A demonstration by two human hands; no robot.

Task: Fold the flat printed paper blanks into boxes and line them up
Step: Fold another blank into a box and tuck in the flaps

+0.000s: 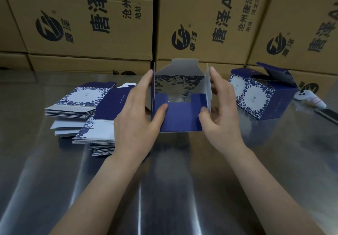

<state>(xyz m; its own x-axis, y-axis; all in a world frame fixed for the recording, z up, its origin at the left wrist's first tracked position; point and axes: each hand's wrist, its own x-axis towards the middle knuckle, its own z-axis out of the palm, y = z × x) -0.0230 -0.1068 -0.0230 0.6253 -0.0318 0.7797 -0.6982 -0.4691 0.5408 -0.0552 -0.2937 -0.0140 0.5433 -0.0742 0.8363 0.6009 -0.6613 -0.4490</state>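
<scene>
navy box point(180, 119), mouth seemingly up, long axis crosswise; left hand point(135, 119), right hand point(222, 115) pinch it.

We see a navy flap, pale grey inside and blue flower print on the half-folded paper box point(180, 117); the stacked flat paper blanks point(80, 95) and finished paper box point(254, 95) show navy panels and white faces edged with blue flowers; brown cartons point(91, 15) carry black print

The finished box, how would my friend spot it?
Look right along the steel table, before the brown cartons. The finished box stands there untouched, lid flap up. The half-folded box sits between left hand and right hand; the flat blanks are piled left.
</scene>
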